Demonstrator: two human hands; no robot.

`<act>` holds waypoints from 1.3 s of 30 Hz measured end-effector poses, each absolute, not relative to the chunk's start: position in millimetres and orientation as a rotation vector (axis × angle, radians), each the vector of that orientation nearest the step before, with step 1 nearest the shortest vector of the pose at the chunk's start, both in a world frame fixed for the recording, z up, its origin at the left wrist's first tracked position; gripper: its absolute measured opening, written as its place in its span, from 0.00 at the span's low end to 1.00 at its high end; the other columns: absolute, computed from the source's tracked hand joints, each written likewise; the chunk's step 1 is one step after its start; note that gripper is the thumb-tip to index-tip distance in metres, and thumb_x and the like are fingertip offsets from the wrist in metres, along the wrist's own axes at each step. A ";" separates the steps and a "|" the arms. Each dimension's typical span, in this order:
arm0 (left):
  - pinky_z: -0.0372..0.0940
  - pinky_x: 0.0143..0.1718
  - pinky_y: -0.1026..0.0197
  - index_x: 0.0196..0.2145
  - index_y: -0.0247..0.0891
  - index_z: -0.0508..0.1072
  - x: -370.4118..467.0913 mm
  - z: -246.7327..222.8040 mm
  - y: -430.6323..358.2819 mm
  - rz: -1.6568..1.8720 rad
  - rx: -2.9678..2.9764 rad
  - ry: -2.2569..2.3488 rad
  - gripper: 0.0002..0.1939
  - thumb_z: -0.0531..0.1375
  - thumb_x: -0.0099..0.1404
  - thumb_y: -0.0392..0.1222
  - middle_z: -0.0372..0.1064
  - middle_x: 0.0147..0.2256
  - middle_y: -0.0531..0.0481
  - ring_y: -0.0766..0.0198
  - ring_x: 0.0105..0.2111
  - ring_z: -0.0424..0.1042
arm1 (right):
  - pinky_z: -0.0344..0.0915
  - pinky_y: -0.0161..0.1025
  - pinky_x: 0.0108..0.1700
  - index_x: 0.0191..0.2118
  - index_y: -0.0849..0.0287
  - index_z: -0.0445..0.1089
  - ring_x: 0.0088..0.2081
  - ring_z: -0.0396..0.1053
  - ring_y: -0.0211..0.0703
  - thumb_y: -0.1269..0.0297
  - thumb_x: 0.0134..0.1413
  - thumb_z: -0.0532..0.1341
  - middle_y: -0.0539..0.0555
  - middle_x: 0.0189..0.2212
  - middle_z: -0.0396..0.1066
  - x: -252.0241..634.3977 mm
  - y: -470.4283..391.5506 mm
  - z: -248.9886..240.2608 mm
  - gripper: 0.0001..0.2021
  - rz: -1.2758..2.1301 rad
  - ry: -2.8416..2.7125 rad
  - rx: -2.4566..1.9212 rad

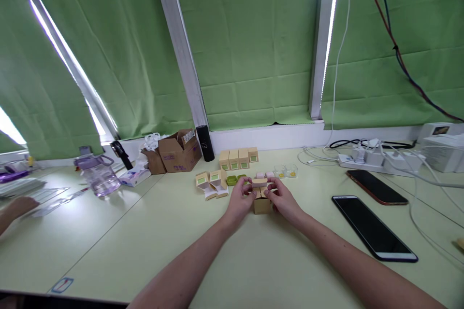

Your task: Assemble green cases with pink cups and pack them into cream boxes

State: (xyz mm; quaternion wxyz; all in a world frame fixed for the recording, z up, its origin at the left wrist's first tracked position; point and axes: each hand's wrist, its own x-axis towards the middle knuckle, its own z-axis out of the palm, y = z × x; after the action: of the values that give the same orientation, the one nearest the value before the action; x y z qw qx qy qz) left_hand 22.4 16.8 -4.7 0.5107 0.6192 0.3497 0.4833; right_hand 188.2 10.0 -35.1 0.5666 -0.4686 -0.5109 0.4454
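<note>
- One small kraft box (262, 206), upright on the pale table (232, 280), squarely before the person, top flaps raised; we cannot see inside.
- One left hand (239, 198), fingers closed narrowly on the box's left side, thumb at the flap edge.
- One right hand (284, 199), matching it opposite; we judge the paired hold steadies the light card while leaving both thumbs free at the top.
- Two open boxes (218, 183), tilted, left of the hands, flaps spread forward; we suppose they sit apart from the closed ones to keep the kinds distinct.
- Four windowed boxes (234, 160), standing in a row behind, perhaps ranked to save room.
- Green containers (231, 181), pink containers (269, 174) and clear containers (280, 172), grouped by colour beyond the hands, seemingly for easy reach.
- Two phones (375, 229), lying flat to the right, well apart from the boxes.
- One co-worker's hand (21, 206), far left, its hold unclear to us.
</note>
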 end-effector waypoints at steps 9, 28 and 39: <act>0.64 0.38 0.61 0.40 0.42 0.65 20.8 -10.8 22.3 1.169 1.479 0.831 0.18 0.68 0.58 0.47 0.75 0.34 0.50 0.60 0.35 0.75 | 0.61 0.36 0.28 0.48 0.53 0.70 0.31 0.66 0.41 0.55 0.50 0.64 0.50 0.38 0.66 189.8 3.3 -29.6 0.18 0.899 -1.228 -1.069; 0.67 0.50 0.55 0.37 0.40 0.71 18.2 3.0 16.6 1.195 1.406 0.782 0.07 0.62 0.59 0.42 0.79 0.38 0.47 0.54 0.44 0.77 | 0.64 0.43 0.33 0.37 0.52 0.73 0.34 0.65 0.46 0.64 0.57 0.63 0.56 0.38 0.71 193.9 -12.2 -15.6 0.03 0.470 -1.533 -0.949; 0.66 0.50 0.53 0.40 0.40 0.71 18.1 -1.8 18.3 1.193 1.509 0.790 0.17 0.66 0.62 0.54 0.78 0.42 0.44 0.52 0.46 0.75 | 0.63 0.43 0.33 0.34 0.52 0.72 0.32 0.65 0.46 0.70 0.52 0.62 0.55 0.35 0.69 192.0 -14.0 -19.3 0.05 0.406 -1.622 -0.982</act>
State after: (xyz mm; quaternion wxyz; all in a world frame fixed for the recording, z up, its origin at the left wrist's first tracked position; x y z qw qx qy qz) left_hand 18.1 18.3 -1.8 0.5063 0.6258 0.3275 0.4948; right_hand 192.0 -14.0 -19.3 0.5657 -0.4175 -0.6898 0.1728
